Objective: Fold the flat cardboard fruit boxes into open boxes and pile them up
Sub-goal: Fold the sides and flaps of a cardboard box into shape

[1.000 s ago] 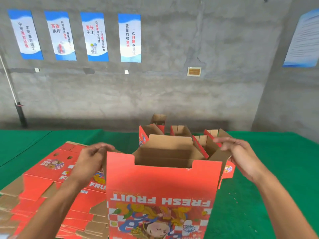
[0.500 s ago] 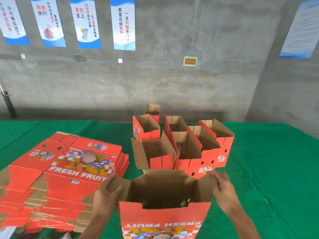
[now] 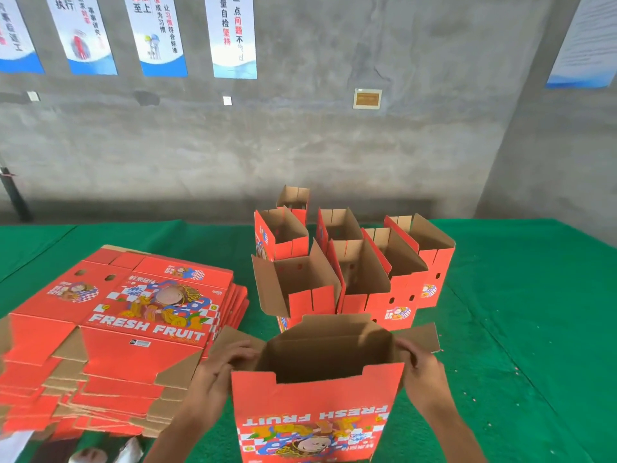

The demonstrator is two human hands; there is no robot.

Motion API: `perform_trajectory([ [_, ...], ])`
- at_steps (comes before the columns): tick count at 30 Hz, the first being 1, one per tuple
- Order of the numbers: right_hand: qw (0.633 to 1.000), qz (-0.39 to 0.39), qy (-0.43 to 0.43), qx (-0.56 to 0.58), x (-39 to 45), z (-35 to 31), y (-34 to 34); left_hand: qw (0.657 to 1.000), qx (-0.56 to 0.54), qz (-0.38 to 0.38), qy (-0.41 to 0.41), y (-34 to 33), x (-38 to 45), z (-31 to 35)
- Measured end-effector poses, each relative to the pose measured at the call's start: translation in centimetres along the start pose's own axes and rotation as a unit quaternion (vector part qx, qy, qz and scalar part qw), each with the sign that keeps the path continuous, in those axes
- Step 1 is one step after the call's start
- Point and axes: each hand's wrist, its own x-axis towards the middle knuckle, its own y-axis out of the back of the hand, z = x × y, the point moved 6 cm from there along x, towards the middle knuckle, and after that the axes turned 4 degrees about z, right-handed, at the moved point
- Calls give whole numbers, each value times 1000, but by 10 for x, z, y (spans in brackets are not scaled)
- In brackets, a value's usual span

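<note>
On the left of the green surface [image 3: 534, 329], a stack of flat boxes [image 3: 127, 332] is seen. Just beside it, the left hand [image 3: 213, 379] is curled around the left side flap of an open red box [image 3: 317, 412] standing in the near middle. The right flap is gripped by the right hand [image 3: 422, 375], fingers bent over its edge. Behind, folded boxes [image 3: 354, 265] are grouped.

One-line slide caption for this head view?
Both hands, left hand and right hand, grip an open fruit box between the flat stack and finished boxes.
</note>
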Motion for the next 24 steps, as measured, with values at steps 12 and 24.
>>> perform_trajectory([
  [12,999,-43,12,6,6,3,-2,986,87,47,135,-5,-7,-2],
  [24,979,-39,198,15,-18,-34,-2,865,477,-143,-70,-76,17,67],
])
